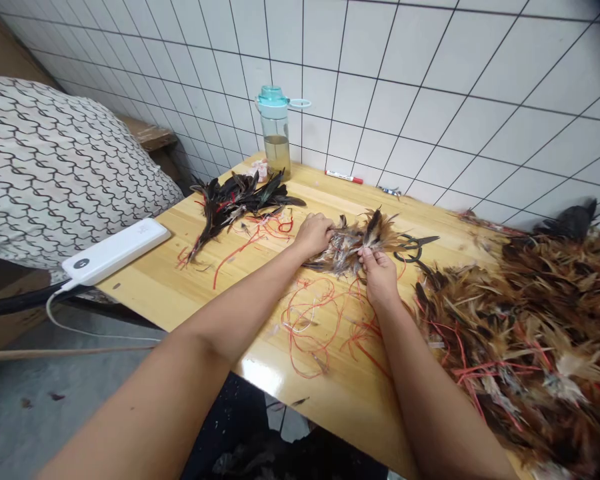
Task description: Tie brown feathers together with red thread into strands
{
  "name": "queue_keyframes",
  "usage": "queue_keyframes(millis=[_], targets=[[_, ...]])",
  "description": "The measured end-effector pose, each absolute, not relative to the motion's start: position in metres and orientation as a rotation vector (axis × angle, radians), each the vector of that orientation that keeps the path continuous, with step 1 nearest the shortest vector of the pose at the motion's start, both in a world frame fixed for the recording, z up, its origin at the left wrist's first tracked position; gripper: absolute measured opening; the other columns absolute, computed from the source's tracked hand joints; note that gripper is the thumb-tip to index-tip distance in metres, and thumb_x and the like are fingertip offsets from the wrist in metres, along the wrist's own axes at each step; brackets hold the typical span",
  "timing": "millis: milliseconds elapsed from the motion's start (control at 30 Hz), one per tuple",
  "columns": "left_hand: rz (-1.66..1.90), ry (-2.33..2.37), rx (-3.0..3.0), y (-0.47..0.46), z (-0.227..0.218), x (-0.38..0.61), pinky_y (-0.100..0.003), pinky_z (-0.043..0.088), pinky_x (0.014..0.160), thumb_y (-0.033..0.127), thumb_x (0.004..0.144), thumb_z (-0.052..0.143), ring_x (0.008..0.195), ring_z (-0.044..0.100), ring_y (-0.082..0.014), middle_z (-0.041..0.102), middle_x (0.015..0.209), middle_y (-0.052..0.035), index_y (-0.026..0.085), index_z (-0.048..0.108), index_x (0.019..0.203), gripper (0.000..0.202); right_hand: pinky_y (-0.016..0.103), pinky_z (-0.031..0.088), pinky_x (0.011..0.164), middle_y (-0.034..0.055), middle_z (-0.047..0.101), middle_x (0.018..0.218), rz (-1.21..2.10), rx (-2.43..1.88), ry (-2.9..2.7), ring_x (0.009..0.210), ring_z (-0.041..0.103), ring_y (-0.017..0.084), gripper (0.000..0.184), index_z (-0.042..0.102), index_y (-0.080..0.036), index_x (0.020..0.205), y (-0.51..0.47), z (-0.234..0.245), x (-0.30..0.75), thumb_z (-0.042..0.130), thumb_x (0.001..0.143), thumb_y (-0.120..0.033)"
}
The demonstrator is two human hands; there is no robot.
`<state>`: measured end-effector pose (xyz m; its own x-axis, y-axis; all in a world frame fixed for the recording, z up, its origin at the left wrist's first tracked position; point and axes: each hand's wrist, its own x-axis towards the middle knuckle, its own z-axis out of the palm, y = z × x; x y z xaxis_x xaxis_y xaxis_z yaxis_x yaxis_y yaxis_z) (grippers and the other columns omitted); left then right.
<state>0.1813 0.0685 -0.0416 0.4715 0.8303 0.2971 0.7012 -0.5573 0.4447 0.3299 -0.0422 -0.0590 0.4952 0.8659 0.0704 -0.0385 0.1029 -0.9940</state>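
Both my hands work on a small bunch of brown and grey feathers (353,243) lying on the wooden table (180,280). My left hand (314,233) is closed on the bunch's left end. My right hand (379,272) pinches the bunch from below, fingers curled round it. Black scissors (414,247) lie just right of the bunch. Loose red strings (320,320) are scattered on the table between my forearms.
A big heap of brown feathers (525,333) covers the table's right side. A pile of dark feathers (240,197) lies at the back left, near a teal-capped bottle (276,130) and a red marker (344,177). A white power bank (115,250) sits at the left edge.
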Motion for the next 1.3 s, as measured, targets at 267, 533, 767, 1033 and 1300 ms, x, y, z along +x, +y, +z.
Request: queue_keyframes(millis=[267, 533, 767, 1033, 1300], targets=[[1.008, 1.065, 1.810, 0.057, -0.030, 0.164, -0.025, 0.033, 0.065, 0.029, 0.079, 0.060, 0.066, 0.042, -0.0118, 0.044, 0.067, 0.0021, 0.017, 0.048, 0.067, 0.020, 0.023, 0.035, 0.048, -0.0017, 0.057, 0.059, 0.784, -1.308, -0.851, 0.050, 0.045, 0.009, 0.045, 0.061, -0.019, 0.069, -0.041, -0.062, 0.333, 0.071, 0.063, -0.063], [0.723, 0.775, 1.709, 0.046, -0.019, 0.161, -0.022, 0.029, 0.056, 0.041, 0.071, 0.066, 0.057, 0.038, -0.0084, 0.043, 0.061, 0.0046, 0.016, 0.048, 0.067, 0.031, 0.024, 0.035, 0.052, -0.0018, 0.057, 0.060, 0.810, -1.293, -0.803, 0.052, 0.043, 0.008, 0.045, 0.063, -0.018, 0.068, -0.042, -0.058, 0.331, 0.073, 0.060, -0.061], [0.527, 0.937, 2.170, 0.047, -0.009, 0.156, -0.023, 0.036, 0.060, 0.028, 0.073, 0.061, 0.064, 0.049, -0.0117, 0.057, 0.069, 0.0015, 0.014, 0.063, 0.080, 0.015, 0.026, 0.037, 0.056, -0.0013, 0.056, 0.061, 0.796, -1.330, -0.842, 0.054, 0.044, 0.010, 0.044, 0.063, -0.018, 0.068, -0.044, -0.056, 0.330, 0.070, 0.062, -0.061], [0.423, 0.867, 2.300, 0.046, 0.002, 0.149, -0.023, 0.041, 0.065, 0.036, 0.076, 0.063, 0.069, 0.054, -0.0119, 0.062, 0.078, -0.0013, 0.014, 0.062, 0.080, 0.023, 0.028, 0.040, 0.060, 0.0004, 0.060, 0.064, 0.783, -1.406, -0.925, 0.059, 0.050, 0.013, 0.042, 0.065, -0.018, 0.072, -0.048, -0.054, 0.330, 0.068, 0.067, -0.059], [0.355, 1.064, 2.650, 0.037, 0.002, 0.158, -0.027, 0.039, 0.068, 0.040, 0.080, 0.061, 0.080, 0.057, -0.0187, 0.064, 0.085, -0.0069, 0.015, 0.066, 0.081, 0.025, 0.030, 0.042, 0.061, 0.0012, 0.062, 0.066, 0.762, -1.424, -0.986, 0.060, 0.053, 0.014, 0.043, 0.064, -0.018, 0.073, -0.048, -0.054, 0.330, 0.065, 0.069, -0.060]])
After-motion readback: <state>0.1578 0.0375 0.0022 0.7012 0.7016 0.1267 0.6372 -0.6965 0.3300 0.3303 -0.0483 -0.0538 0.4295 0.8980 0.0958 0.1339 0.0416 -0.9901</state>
